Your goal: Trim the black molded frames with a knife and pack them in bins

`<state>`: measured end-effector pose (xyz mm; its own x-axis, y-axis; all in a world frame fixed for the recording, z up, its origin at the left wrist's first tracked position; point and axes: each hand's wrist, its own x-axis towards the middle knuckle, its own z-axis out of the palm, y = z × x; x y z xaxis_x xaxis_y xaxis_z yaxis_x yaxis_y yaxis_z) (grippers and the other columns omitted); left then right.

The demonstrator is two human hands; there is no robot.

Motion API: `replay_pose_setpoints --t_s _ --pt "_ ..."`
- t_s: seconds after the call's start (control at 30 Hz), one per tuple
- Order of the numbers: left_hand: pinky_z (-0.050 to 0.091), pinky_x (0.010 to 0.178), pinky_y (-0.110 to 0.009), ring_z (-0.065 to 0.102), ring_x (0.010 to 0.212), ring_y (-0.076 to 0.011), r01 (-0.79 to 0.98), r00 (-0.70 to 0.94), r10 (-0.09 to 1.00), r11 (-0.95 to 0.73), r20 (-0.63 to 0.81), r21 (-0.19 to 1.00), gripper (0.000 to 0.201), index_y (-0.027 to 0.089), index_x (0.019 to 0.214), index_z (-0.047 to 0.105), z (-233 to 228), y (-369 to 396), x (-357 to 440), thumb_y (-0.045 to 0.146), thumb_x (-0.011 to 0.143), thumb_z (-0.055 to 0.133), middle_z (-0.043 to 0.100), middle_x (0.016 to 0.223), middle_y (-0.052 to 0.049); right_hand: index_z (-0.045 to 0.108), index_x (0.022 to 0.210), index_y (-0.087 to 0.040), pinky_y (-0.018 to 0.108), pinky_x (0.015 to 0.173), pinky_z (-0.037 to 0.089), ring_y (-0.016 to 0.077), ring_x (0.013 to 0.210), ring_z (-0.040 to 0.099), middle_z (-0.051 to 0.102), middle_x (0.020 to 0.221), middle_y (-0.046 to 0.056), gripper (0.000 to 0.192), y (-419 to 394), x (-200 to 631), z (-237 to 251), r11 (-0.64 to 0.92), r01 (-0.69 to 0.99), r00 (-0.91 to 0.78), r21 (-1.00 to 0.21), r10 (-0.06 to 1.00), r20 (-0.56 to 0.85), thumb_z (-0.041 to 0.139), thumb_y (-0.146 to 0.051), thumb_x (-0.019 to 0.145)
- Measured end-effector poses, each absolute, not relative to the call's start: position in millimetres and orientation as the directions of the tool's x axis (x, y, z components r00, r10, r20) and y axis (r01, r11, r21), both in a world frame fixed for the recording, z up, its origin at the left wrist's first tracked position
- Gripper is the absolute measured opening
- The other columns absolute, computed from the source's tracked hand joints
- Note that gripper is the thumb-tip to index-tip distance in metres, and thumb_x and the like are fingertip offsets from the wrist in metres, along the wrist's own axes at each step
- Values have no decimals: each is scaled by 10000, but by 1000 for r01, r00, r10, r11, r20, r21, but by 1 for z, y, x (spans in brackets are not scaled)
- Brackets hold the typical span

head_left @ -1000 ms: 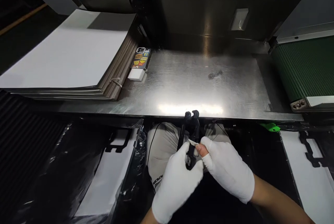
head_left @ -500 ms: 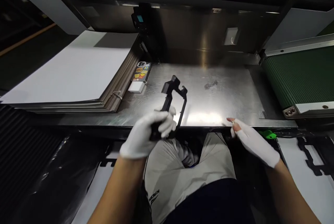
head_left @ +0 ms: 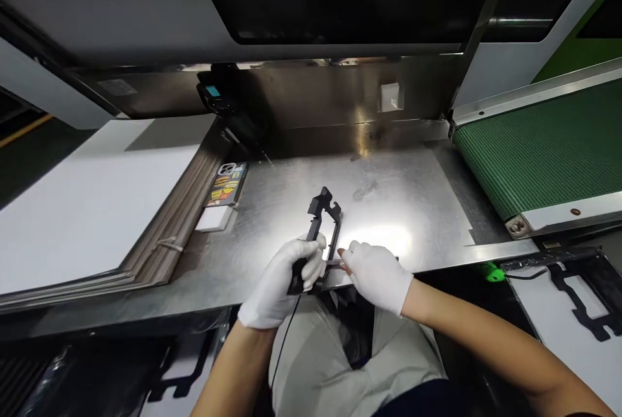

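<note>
My left hand (head_left: 286,274), in a white glove, is closed around the lower part of a black plastic frame (head_left: 315,221), held upright over the table's front edge. The frame has a blocky top end and an open middle. My right hand (head_left: 376,274) wears a white glove with bare fingertips showing. Its fingers are pinched together at the frame's lower right side. A thin greyish sliver shows between those fingertips and the frame, too small to name.
A metal worktable (head_left: 276,210) lies ahead. Left stands a stack of white sheets (head_left: 97,197) beside a phone (head_left: 227,185) and a small white block (head_left: 214,218). A green conveyor belt (head_left: 544,151) is at right. Other black frames (head_left: 578,304) lie on white sheets below table level.
My right hand has moved left from the table's front edge to the frame's lower side. The left hand still holds the frame. The camera view has tilted up and shifted right.
</note>
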<state>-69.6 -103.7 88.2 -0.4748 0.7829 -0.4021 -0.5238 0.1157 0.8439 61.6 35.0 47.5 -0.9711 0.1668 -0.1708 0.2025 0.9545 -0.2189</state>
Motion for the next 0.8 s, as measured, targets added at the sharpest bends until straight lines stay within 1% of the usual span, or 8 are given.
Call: replay_pose_setpoints --t_s 0.1,0.3,0.37,0.5,0.57,0.73,0.8 --pt "375 556 -257 357 475 -98 -473 -493 777 138 -391 870 237 153 855 651 89 -100 -65 383 888 697 419 510 77 661 1365 -178 358 710 575 269 916 714 717 1154 105 321 33 58 47 948 224 -965 -225 183 -189 434 -287 1165" --pt "341 577 -280 339 471 -94 -479 -495 765 155 -411 864 268 162 838 649 89 -98 -62 416 874 728 412 513 81 674 1360 -199 350 696 582 247 858 714 720 1154 108 366 57 49 47 926 310 -940 -216 264 -217 377 -310 1179" --pt "326 572 -284 345 479 -101 -483 -494 760 163 -422 860 272 170 837 643 90 -98 -61 423 866 738 415 518 80 684 1344 -203 350 691 581 249 850 718 721 1147 103 357 61 49 46 926 303 -942 -224 256 -215 393 -324 1176" --pt "320 572 -300 343 493 -116 -466 -480 769 185 -422 865 279 190 800 613 91 -96 -62 434 866 730 419 521 71 710 1253 -192 326 660 570 227 805 710 727 1142 91 309 58 52 49 935 249 -955 -251 193 -226 443 -315 1157" --pt "327 581 -306 345 496 -121 -443 -474 777 196 -414 875 268 197 778 596 90 -96 -62 419 876 710 420 520 66 707 1264 -189 320 650 567 227 800 711 730 1140 94 305 54 54 52 937 244 -954 -250 184 -238 442 -294 1153" --pt "353 610 -313 362 505 -127 -374 -487 780 220 -393 901 258 191 777 604 88 -97 -60 402 919 644 433 517 55 705 1290 -176 336 696 589 250 874 735 727 1164 116 334 48 54 62 925 315 -929 -214 254 -270 409 -265 1163" --pt "349 603 -312 360 502 -126 -350 -486 785 228 -384 909 289 201 735 576 88 -96 -59 407 926 639 434 515 51 707 1292 -188 345 709 601 248 871 737 728 1167 107 329 49 53 64 920 329 -923 -211 266 -278 416 -277 1166"
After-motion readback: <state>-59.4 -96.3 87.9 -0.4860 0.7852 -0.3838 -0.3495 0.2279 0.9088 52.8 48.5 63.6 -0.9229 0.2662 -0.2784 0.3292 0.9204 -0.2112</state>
